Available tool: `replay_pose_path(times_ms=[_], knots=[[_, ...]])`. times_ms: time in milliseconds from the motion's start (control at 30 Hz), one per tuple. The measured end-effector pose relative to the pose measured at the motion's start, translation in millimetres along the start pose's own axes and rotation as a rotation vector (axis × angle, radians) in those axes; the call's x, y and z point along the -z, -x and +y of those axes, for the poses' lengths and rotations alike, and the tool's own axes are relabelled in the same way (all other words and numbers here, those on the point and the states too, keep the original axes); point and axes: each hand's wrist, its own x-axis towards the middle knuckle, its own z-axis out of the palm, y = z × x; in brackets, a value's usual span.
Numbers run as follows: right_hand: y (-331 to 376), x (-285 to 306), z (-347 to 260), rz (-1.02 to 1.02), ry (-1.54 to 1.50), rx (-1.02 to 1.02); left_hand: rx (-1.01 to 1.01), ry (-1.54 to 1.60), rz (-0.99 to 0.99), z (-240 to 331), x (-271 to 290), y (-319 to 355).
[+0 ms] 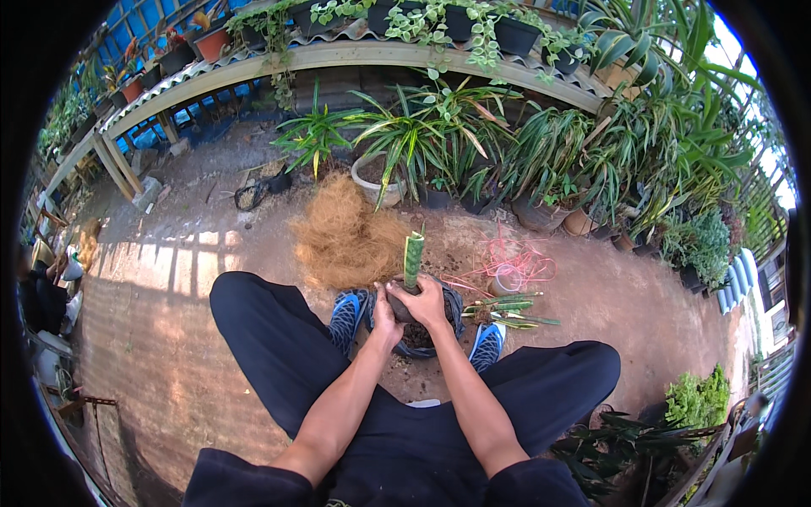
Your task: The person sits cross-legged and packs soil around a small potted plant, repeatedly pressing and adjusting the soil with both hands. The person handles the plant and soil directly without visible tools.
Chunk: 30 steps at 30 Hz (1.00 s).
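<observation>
The person is sitting above the bare ground [169, 338], knees spread, both hands working between the shoes [344, 319]. The left hand [388, 318] and the right hand [428, 302] are curving around a dark clump [399, 306], cupping it from opposite sides; the fingers are partly hiding it, so it may be either a small pot or packed soil. A green leaf cutting [413, 260] is standing nearly upright just above the hands. Below them, a black bag [457, 309] is holding dark soil [416, 336].

Beyond the bag and to the left, a heap of brown fibre [342, 232] is lying on the ground. To the right, pink string [528, 258] is sprawling in loose tangles, a clear cup [507, 280] is standing by it, and cut leaves [515, 320] are lying nearer the right shoe. Farther back, leafy plants [414, 135] are growing below a raised surface [338, 57] that is carrying potted plants [213, 42].
</observation>
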Motion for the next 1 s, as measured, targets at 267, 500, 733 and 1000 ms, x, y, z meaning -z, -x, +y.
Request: replay_pose_path(times_ms=[267,500,733,1000], knots=[[9,-2,5,-0.017,-0.113,-0.037,0.011,-0.089,0.149,-11,15,-9],[8,-1,-2,0.049,-0.117,-0.129,0.068,-0.017,0.002,1,9,-5],[2,12,3,-0.209,-0.170,-0.066,0.328,0.032,0.003,29,-3,9],[16,-5,0,0.044,0.030,0.020,0.269,-0.099,0.010,16,7,0]])
